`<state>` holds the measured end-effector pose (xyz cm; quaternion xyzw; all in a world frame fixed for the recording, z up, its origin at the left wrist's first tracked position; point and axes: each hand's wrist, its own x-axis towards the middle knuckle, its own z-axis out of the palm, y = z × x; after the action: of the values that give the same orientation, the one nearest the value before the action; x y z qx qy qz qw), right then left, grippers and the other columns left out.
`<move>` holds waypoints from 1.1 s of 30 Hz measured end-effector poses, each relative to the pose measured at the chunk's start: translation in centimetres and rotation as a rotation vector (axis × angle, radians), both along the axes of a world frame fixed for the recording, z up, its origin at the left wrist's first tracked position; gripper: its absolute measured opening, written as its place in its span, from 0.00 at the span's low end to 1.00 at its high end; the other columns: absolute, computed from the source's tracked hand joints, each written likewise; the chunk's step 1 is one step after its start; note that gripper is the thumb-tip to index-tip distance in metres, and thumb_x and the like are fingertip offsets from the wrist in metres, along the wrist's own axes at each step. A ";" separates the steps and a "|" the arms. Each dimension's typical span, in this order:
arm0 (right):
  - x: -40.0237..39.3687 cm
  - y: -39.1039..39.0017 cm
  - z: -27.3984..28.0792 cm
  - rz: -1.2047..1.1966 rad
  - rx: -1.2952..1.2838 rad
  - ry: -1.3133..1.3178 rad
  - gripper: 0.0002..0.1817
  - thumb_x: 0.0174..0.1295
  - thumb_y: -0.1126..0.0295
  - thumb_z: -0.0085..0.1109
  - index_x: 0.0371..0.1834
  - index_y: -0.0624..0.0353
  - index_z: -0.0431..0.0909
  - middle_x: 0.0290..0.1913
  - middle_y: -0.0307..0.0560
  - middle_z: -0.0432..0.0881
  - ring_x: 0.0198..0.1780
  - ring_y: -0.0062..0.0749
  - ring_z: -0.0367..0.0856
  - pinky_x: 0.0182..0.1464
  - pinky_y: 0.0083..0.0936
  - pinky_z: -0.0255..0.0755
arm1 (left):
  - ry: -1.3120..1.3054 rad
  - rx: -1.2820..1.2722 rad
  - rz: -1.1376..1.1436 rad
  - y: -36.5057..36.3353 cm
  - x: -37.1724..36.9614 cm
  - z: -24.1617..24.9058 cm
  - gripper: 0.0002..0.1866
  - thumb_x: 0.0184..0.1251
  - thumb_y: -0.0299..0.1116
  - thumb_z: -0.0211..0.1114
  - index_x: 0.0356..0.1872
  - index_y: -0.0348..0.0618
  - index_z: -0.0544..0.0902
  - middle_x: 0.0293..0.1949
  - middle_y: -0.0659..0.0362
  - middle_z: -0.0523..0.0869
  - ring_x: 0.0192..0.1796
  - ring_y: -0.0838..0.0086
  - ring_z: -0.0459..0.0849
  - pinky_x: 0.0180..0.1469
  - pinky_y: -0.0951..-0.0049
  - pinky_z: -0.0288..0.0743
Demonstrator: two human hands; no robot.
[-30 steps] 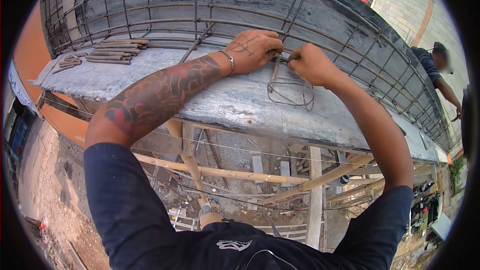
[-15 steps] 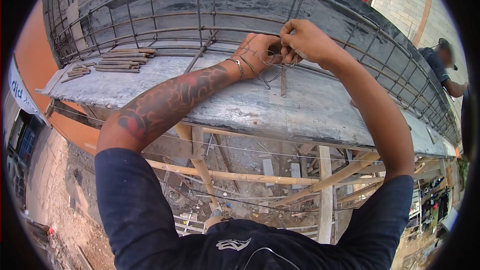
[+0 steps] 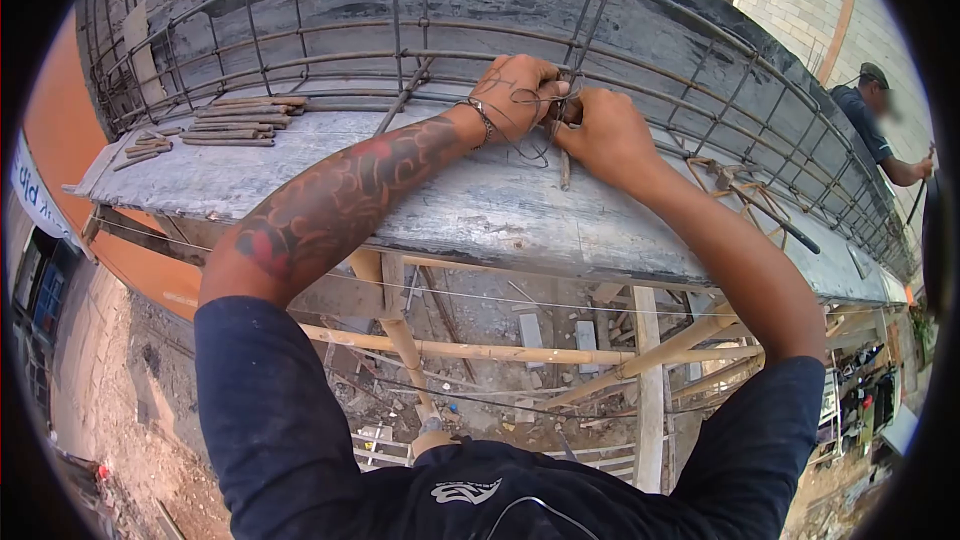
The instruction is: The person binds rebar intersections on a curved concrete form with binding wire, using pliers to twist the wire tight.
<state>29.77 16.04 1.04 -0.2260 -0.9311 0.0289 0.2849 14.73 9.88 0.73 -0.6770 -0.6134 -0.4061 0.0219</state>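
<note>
My left hand (image 3: 514, 100) is closed at the lower bars of a rebar cage (image 3: 398, 12), with loose loops of thin tie wire (image 3: 532, 152) hanging from it. Close beside it, my right hand (image 3: 606, 136) is pinched on the wire at a bar crossing; its fingertips are partly hidden. Below the fingers, the end of a short rod (image 3: 565, 176) points toward me over the grey board.
Short cut rods (image 3: 235, 123) lie piled at the left on the grey board (image 3: 470, 222). Tools with a dark handle (image 3: 790, 227) rest at the right. Bamboo poles (image 3: 520, 350) cross above rubble below. Another person (image 3: 868, 120) stands far right.
My right hand has come down from above the bars to beside my left hand. My left hand has shifted slightly up. The tools at the right, formerly behind my arm, now show.
</note>
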 end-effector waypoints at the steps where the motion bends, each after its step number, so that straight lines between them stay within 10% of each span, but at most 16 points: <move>1: -0.3 -0.6 0.3 -0.086 0.015 -0.014 0.14 0.51 0.63 0.65 0.28 0.65 0.82 0.30 0.59 0.83 0.36 0.53 0.84 0.41 0.42 0.77 | -0.002 0.006 0.002 0.0 -0.1 0.1 0.15 0.71 0.37 0.57 0.35 0.34 0.84 0.27 0.50 0.86 0.29 0.67 0.84 0.37 0.67 0.76; 13: -0.2 1.5 1.1 0.032 0.001 -0.016 0.09 0.54 0.68 0.62 0.27 0.66 0.82 0.25 0.60 0.82 0.29 0.49 0.83 0.37 0.39 0.75 | -0.348 -0.031 -0.082 0.0 -0.6 -0.5 0.15 0.70 0.38 0.56 0.34 0.38 0.85 0.24 0.50 0.84 0.29 0.61 0.84 0.39 0.63 0.76; 16: 0.2 1.9 0.7 0.042 -0.107 0.017 0.12 0.56 0.66 0.64 0.27 0.66 0.82 0.21 0.56 0.81 0.25 0.40 0.82 0.34 0.35 0.73 | -0.058 -0.029 0.035 -0.2 -0.8 -0.2 0.15 0.70 0.38 0.57 0.35 0.35 0.84 0.24 0.52 0.85 0.26 0.74 0.84 0.33 0.70 0.76; 21: 0.4 3.4 0.6 0.091 -0.466 0.022 0.14 0.62 0.64 0.63 0.34 0.68 0.82 0.26 0.45 0.83 0.27 0.23 0.80 0.33 0.23 0.75 | 0.198 -0.090 0.080 -1.9 -1.1 0.7 0.13 0.66 0.38 0.58 0.35 0.40 0.85 0.25 0.50 0.85 0.36 0.56 0.85 0.44 0.59 0.76; 33: 0.5 4.9 1.1 0.221 -0.715 -0.032 0.16 0.67 0.63 0.58 0.37 0.69 0.80 0.28 0.39 0.78 0.29 0.18 0.74 0.34 0.17 0.73 | 0.369 0.119 -0.102 -1.9 -0.3 0.2 0.14 0.67 0.36 0.59 0.27 0.36 0.81 0.17 0.52 0.80 0.21 0.63 0.79 0.30 0.64 0.71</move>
<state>30.31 20.96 2.12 -0.2098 -0.8853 0.3793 0.1685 14.46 8.03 0.93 -0.7677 -0.5388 -0.3112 0.1535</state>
